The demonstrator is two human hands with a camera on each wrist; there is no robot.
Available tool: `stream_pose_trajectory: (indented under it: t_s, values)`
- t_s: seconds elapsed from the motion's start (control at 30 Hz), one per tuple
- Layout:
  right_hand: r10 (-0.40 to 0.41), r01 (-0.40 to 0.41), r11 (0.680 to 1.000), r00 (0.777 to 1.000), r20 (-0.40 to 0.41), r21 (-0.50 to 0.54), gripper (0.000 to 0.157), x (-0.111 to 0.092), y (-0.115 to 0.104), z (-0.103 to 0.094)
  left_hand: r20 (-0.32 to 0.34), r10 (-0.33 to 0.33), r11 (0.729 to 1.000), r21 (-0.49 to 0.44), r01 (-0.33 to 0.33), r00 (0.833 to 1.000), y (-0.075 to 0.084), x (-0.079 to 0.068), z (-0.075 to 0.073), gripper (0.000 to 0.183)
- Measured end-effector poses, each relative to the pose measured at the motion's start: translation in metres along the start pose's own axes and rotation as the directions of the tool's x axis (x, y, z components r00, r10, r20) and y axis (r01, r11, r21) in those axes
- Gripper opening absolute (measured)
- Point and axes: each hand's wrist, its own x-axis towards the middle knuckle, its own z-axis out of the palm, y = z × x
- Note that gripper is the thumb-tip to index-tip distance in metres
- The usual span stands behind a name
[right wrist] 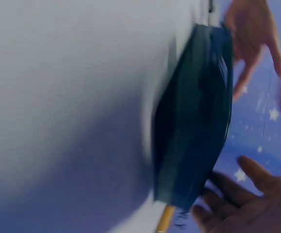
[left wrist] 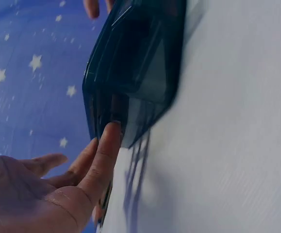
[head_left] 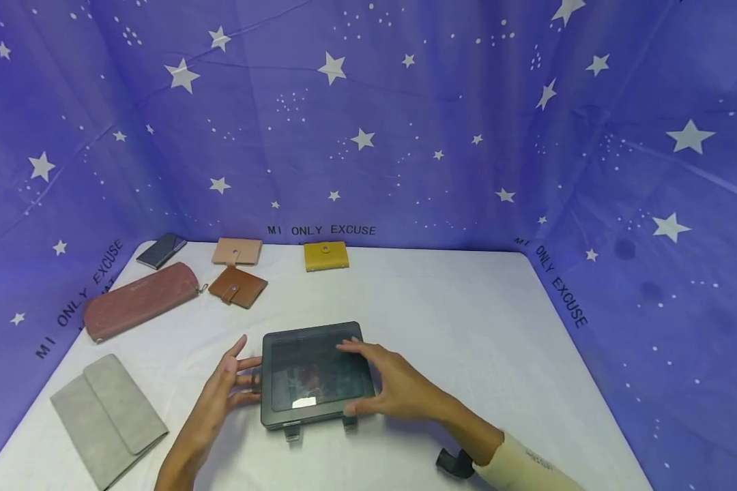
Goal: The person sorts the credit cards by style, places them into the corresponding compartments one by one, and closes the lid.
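Observation:
A dark, see-through plastic case (head_left: 313, 365) with a lid and two clips at its front lies flat, its near side facing me. My left hand (head_left: 211, 399) is at its left side, fingers straight and fingertips right at the wall; the left wrist view shows a fingertip (left wrist: 112, 130) against the case. From the right, my right hand (head_left: 402, 385) reaches over the case, fingers spread above the lid and the thumb near the front right corner. Some dark, reddish shapes show faintly through the lid.
On the white tabletop (head_left: 467, 320), a grey folder pouch (head_left: 107, 423) and a long reddish zip wallet (head_left: 141, 300) lie left. Behind are a dark card holder (head_left: 162, 251), a pink wallet (head_left: 236, 251), a brown wallet (head_left: 238, 286) and a yellow wallet (head_left: 326, 256). Purple star curtains enclose the table.

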Motion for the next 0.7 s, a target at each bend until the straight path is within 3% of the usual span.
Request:
stream_pose_trajectory:
  t_s: [0.07, 0.17, 0.27, 0.37, 0.43, 0.5, 0.6, 0.7]
  values:
    - [-0.009, 0.009, 0.971, 1.0, 0.004, -0.238, 0.095, -0.007, -0.003, 0.005, 0.016, 0.024, 0.999, 0.037, -0.025, 1.0, -0.002, 0.005, 0.007, 0.051]
    - [-0.057, 0.035, 0.857, 0.998, -0.027, -0.515, 0.095, -0.011, -0.001, 0.011, 0.03, 0.064, 0.986, 0.149, -0.068, 0.997, -0.005, 0.012, 0.019, 0.058]
    - [-0.113, 0.037, 0.736, 0.991, -0.069, -0.676, 0.092, -0.012, 0.005, 0.014, 0.053, 0.089, 0.957, 0.272, -0.1, 0.995, -0.007, 0.018, 0.027, 0.076]
    - [-0.144, 0.035, 0.652, 0.986, -0.079, -0.757, 0.09, -0.008, 0.008, 0.014, 0.102, 0.089, 0.909, 0.397, -0.123, 0.991, -0.005, 0.026, 0.033, 0.097]
    - [-0.158, 0.032, 0.62, 0.984, -0.085, -0.784, 0.089, -0.005, 0.01, 0.011, 0.134, 0.098, 0.837, 0.525, -0.154, 0.986, -0.002, 0.032, 0.038, 0.108]
    - [-0.164, 0.018, 0.613, 0.981, -0.106, -0.79, 0.089, -0.001, 0.013, 0.008, 0.171, 0.121, 0.738, 0.643, -0.204, 0.978, 0.0, 0.038, 0.043, 0.115]
    - [-0.167, 0.0, 0.64, 0.976, -0.139, -0.769, 0.089, 0.002, 0.017, 0.004, 0.197, 0.176, 0.557, 0.788, -0.262, 0.965, 0.002, 0.046, 0.052, 0.116]
    - [-0.164, -0.002, 0.669, 0.975, -0.151, -0.743, 0.089, 0.002, 0.019, 0.002, 0.186, 0.23, 0.406, 0.874, -0.267, 0.955, 0.003, 0.052, 0.061, 0.112]
